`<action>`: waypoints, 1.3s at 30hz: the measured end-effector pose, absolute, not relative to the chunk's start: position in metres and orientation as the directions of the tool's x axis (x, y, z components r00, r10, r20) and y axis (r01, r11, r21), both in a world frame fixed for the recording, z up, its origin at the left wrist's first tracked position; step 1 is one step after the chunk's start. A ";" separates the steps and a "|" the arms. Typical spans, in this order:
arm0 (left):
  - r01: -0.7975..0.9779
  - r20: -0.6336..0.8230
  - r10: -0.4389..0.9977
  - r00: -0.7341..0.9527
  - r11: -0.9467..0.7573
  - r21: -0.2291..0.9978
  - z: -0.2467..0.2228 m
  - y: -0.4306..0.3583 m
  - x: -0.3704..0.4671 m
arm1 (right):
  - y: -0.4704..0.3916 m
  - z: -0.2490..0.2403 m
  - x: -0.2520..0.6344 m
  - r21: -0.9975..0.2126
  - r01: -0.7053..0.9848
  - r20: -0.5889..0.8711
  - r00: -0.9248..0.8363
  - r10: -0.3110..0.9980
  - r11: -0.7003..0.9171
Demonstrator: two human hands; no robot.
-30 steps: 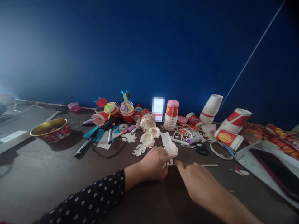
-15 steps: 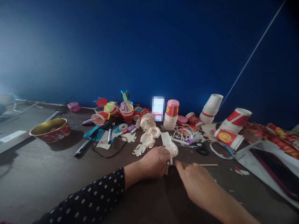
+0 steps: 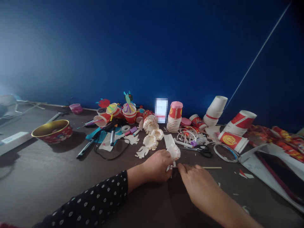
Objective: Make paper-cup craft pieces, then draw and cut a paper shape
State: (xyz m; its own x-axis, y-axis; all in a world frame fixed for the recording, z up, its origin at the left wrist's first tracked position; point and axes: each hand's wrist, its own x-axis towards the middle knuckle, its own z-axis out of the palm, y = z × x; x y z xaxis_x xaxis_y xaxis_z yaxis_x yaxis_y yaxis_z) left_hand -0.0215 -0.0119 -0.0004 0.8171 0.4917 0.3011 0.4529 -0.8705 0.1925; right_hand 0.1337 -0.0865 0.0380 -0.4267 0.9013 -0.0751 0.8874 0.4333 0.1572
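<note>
My left hand [image 3: 158, 166] is closed around a white paper piece [image 3: 174, 152] with a frilled, rounded end, near the middle of the table. Small white strips stick out below its fingers. Close on the right, my right hand [image 3: 196, 183] has its fingers bent in and its thumb and forefinger pinched on a thin stick [image 3: 212, 167], whose pale end shows beyond the knuckles. The stick's other end reaches the paper at my left fingertips. Behind my left hand lie cream-coloured frilled paper cups [image 3: 150, 141] and a cut paper scrap [image 3: 142, 152].
Black scissors [image 3: 205, 151] and a white tape ring [image 3: 225, 153] lie to the right. Stacked paper cups [image 3: 174, 117] stand behind. On the left are a red and gold bowl [image 3: 53, 134] and markers [image 3: 83, 150]. A dark-screened tablet [image 3: 280, 177] is at the far right.
The frilled paper has shifted slightly and tilted in my left hand, and more small white strips show beside its fingers. My right hand has barely moved.
</note>
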 end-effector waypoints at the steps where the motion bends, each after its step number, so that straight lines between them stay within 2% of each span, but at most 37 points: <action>1: 0.457 0.296 0.493 0.818 -0.870 0.187 0.000 -0.012 -0.021 | -0.086 0.037 0.134 0.163 0.887 -0.072 -0.427 0.902 0.432; 13: 0.493 0.256 0.532 0.807 -0.846 0.202 0.001 -0.013 -0.020 | -0.084 0.034 0.131 0.246 0.871 -0.082 -0.418 0.905 0.425; 19: 0.518 0.265 0.560 0.785 -0.828 0.215 -0.003 -0.012 -0.020 | -0.082 0.031 0.130 0.236 0.885 -0.036 -0.406 0.913 0.402; 25: 0.529 0.308 0.578 0.756 -0.816 0.233 -0.007 -0.012 -0.020 | -0.081 0.034 0.128 0.221 0.889 -0.062 -0.398 0.915 0.401; 31: 0.437 0.369 0.489 0.790 -0.872 0.219 -0.009 -0.009 -0.019 | -0.080 0.032 0.128 0.219 0.888 -0.055 -0.404 0.913 0.406; 39: 0.420 0.322 0.449 0.833 -0.894 0.158 -0.008 -0.007 -0.021 | -0.081 0.029 0.130 0.166 0.905 -0.022 -0.394 0.919 0.392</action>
